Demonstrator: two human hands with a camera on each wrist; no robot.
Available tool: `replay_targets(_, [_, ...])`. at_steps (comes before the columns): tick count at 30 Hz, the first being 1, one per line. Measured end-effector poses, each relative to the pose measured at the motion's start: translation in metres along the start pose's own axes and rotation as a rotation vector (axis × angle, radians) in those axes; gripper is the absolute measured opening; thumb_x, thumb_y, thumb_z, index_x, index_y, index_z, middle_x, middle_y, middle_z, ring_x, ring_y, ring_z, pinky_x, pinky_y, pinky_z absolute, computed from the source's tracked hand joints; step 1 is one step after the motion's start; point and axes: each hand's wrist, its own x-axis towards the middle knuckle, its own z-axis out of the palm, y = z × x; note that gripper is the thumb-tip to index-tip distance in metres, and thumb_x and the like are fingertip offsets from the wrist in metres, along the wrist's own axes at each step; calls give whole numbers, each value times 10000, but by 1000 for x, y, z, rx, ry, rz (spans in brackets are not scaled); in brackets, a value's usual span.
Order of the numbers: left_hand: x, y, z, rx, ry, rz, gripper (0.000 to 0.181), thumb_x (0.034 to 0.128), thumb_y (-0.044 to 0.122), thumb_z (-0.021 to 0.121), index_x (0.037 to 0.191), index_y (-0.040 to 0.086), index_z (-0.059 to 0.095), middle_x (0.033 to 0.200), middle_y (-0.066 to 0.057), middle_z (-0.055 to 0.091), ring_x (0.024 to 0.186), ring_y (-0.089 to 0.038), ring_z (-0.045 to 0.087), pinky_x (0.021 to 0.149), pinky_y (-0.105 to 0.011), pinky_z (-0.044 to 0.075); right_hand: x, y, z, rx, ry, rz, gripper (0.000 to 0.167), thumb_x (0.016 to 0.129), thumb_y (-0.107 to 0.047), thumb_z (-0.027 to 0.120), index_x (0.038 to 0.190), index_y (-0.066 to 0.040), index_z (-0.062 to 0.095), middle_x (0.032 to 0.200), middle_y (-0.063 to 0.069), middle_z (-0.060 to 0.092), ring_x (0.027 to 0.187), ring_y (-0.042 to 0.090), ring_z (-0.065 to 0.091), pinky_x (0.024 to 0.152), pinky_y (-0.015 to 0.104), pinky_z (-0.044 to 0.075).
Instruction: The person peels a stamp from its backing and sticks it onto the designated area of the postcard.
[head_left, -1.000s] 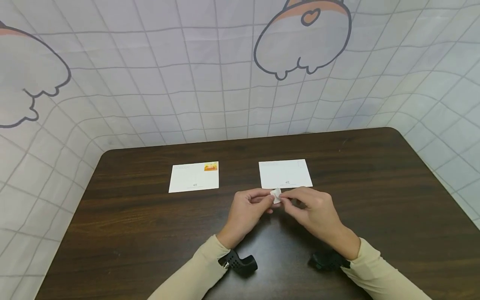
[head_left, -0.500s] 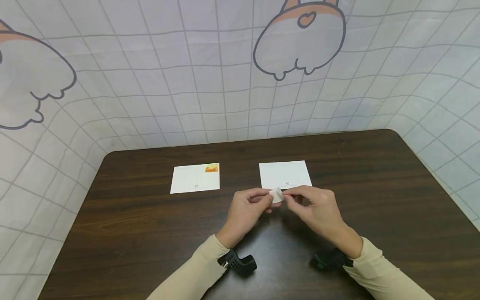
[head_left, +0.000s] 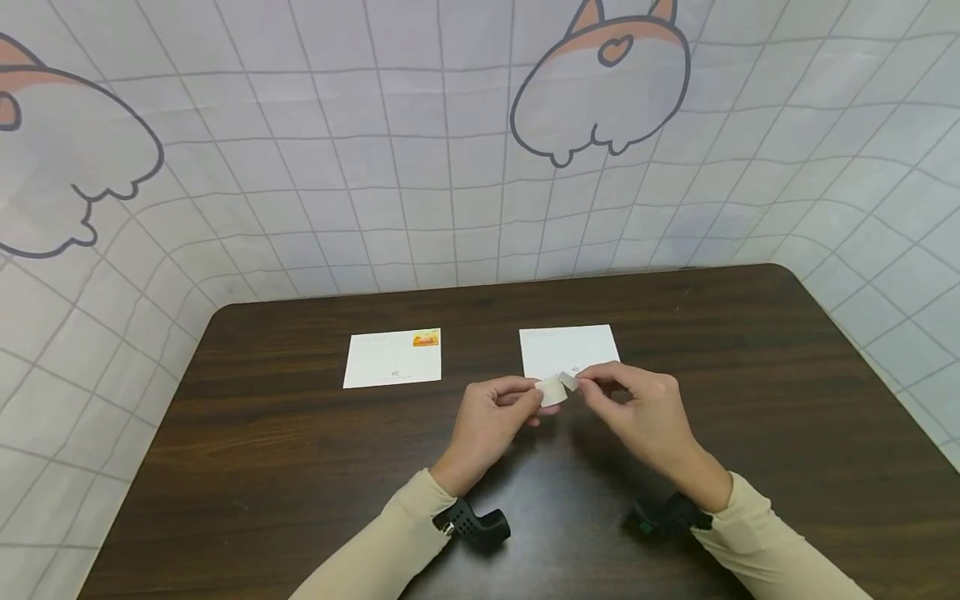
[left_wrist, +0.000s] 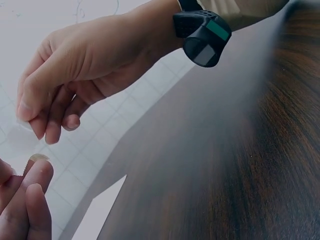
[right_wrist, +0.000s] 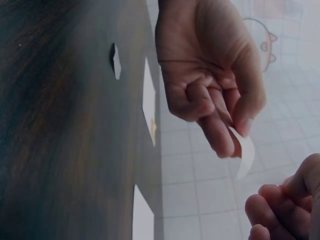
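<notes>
My left hand (head_left: 487, 425) pinches a small white stamp (head_left: 552, 392), its pale side up. A toothed edge shows on the stamp in the left wrist view, and it curves in the right wrist view. Between my right hand's (head_left: 645, 417) thumb and forefinger is a thin whitish piece of backing paper (head_left: 568, 381), just right of the stamp. Whether the two pieces still touch, I cannot tell. Behind the hands lies a white card (head_left: 562, 346), its front right corner covered by the right hand. Another white card (head_left: 382, 367) with an orange-yellow stamp (head_left: 426, 337) lies farther left.
The dark wood table (head_left: 247, 450) ends at a hanging white grid-patterned cloth (head_left: 420, 150). A small white piece (right_wrist: 117, 62) lies on the table in the right wrist view. Both wrists wear black devices, such as the left wrist camera (head_left: 483, 527).
The right hand has drawn rightward from the left hand, lifting the backing paper away from the stamp. More of the stamp shows. The left hand stays nearly in place.
</notes>
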Motion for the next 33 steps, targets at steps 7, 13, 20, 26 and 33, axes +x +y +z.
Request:
replay_targets(7, [3,4,-3,1,4,-10,228,990,157,683,1169,40,759,1033,-150,815,999,-366,782,791,-354,646,5,4,-7,48,-9,84,231,795,70,826,925,-119,795,824,11,803,741,-123,655,670,76,563])
replay_targets(13, [8,4,-5,15,4,12,237,1001,160,670,1178,25,750,1033,-156,814,986,-321,793,764,-276,640,7,6,-9,44,-26,126,197,807,40,838,926,-111,792,828,30,805,731,-126,654,681,73,562])
replay_targets(20, [10,3,-6,15,6,22,235,997,150,673,1173,15,752,1028,-175,811,959,-283,801,781,-322,646,8,9,-11,62,-25,177,151,841,29,814,918,-99,788,794,48,800,729,-141,652,680,66,552])
replay_targets(26, [10,5,-8,-17,9,22,235,990,127,676,1176,4,750,1043,-205,801,961,-293,802,775,-308,641,6,13,-13,105,-50,299,87,885,-13,792,931,-87,788,802,77,801,733,-135,673,674,63,548])
replay_targets(33, [8,6,-9,-12,15,9,233,986,118,679,1176,5,752,1047,-204,801,1011,-399,775,772,-310,636,2,17,-17,117,-143,434,42,930,-120,776,967,-107,791,820,61,804,697,-33,696,577,143,522])
